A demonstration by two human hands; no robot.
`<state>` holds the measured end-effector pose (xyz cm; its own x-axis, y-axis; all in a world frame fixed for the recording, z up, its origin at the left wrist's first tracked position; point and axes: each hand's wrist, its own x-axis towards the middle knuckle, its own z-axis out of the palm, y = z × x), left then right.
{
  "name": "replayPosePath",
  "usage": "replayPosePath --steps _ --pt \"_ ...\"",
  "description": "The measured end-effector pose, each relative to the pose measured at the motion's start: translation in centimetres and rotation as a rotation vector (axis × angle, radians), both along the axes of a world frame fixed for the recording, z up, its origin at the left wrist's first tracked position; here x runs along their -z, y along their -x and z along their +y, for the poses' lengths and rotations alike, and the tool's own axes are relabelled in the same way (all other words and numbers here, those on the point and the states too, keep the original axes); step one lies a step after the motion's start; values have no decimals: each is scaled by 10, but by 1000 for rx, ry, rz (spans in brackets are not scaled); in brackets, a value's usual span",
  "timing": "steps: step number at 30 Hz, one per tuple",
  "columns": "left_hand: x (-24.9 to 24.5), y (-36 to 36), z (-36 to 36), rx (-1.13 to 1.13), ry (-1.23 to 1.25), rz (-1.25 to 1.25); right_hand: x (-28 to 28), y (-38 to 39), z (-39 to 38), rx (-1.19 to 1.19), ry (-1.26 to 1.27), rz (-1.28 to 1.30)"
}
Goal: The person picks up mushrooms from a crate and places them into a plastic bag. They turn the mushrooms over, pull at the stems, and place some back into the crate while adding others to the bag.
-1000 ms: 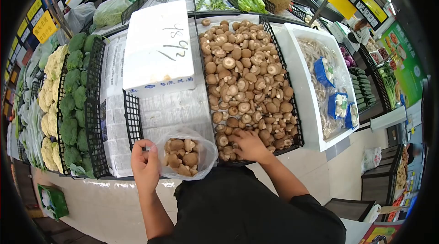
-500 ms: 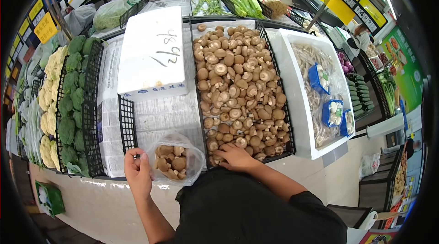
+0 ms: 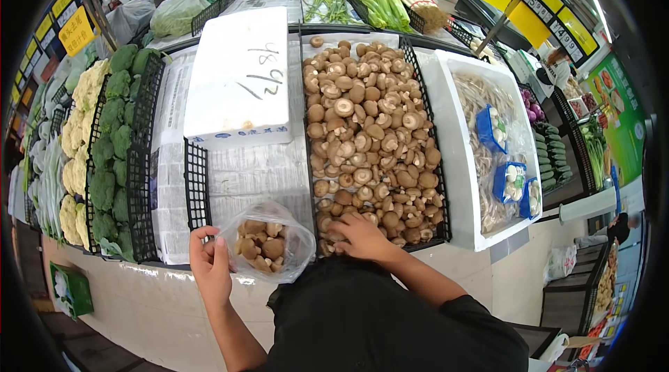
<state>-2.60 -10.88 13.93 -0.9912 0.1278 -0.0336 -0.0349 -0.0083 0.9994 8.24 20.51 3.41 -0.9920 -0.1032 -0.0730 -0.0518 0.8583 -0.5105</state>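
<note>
A clear plastic bag (image 3: 301, 250) with several brown shiitake mushrooms (image 3: 262, 245) inside stands open at the front edge of the display. My left hand (image 3: 210, 260) pinches the bag's left rim between thumb and fingers. To its right, a black crate (image 3: 311, 184) is heaped with loose shiitake mushrooms (image 3: 376, 135). My right hand (image 3: 362, 236) reaches into the crate's near left corner, its fingers curled down over a mushroom there. The fingertips are partly hidden among the mushrooms.
A white foam box (image 3: 237, 79) with handwritten numbers stands beyond the bag. Broccoli (image 3: 111, 142) and cauliflower (image 3: 75, 142) fill crates at left. Another foam box (image 3: 456, 184) on the right holds pale mushrooms and blue trays (image 3: 490, 129). A green basket (image 3: 80, 292) sits on the floor.
The view has shifted slightly, so the display appears a little further right. My right hand has moved slightly among the mushrooms. My left hand keeps its hold on the bag.
</note>
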Motion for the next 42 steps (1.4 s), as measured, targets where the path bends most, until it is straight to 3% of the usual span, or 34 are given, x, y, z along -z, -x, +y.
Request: replayPosePath --steps 2,5,8,11,14,16,26,35,41,42 --pt "-4 0 -3 13 4 -5 -17 1 6 62 100 18" --pt "12 9 -4 -163 427 388 -32 8 23 137 255 73" --pt "-20 7 12 -268 553 656 -62 15 26 226 450 140" --pt "-36 0 32 -107 474 772 -95 23 12 296 1058 134" --pt "-48 -11 62 243 342 696 -123 30 -3 153 1193 198" --pt "-48 -12 81 324 303 670 -128 35 -13 37 1271 228" --pt "-49 -8 92 364 334 680 -137 40 -36 -75 1379 209" --pt "-54 -11 90 446 260 494 -143 36 -29 -109 869 451" --pt "-43 -8 96 390 91 773 -141 29 -27 -44 1122 320" --pt "-41 -8 97 385 103 802 -141 29 -26 -52 1062 342"
